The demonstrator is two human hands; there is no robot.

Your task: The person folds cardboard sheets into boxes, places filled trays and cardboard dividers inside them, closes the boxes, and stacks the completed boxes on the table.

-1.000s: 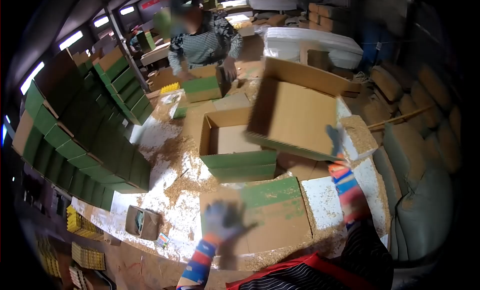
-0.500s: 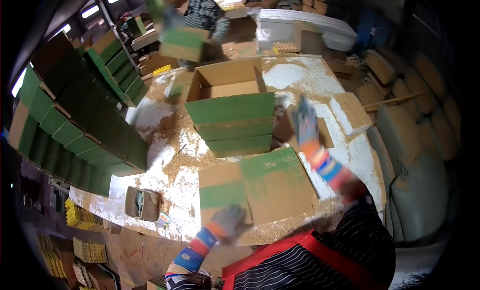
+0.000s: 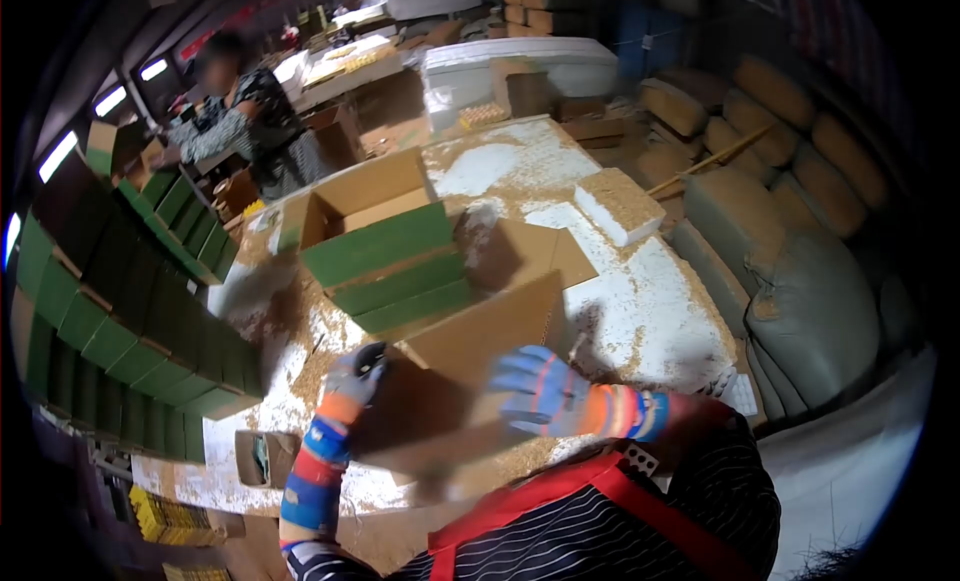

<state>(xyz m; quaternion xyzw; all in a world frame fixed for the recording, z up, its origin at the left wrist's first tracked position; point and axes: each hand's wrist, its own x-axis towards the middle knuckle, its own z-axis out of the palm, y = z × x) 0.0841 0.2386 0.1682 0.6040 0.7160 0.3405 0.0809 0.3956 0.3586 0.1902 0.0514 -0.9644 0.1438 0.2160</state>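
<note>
A brown cardboard piece (image 3: 440,406) stands partly unfolded in front of me, its far panel raised. My left hand (image 3: 355,376), in a grey glove, has its fingers closed on the left edge of this cardboard. On the right side my right hand (image 3: 540,391), gloved and slightly blurred, is spread with its fingers apart over the cardboard; whether it touches is unclear. Beyond them sits an open green and brown box (image 3: 385,246), stacked on another green box. A flat piece of cardboard (image 3: 565,256) lies to the right of that stack.
Tall stacks of green boxes (image 3: 130,331) line the left side. A small carton (image 3: 262,459) rests at the table's near left. A crumb-covered white block (image 3: 620,206) lies on the right. Filled sacks (image 3: 810,301) stand beyond the table. Another person (image 3: 255,121) is at the back left.
The view has swung right. The flat cardboard under my hands is now partly raised. My right hand has come back toward me from beside the stacked boxes. The other person has moved to the box stacks.
</note>
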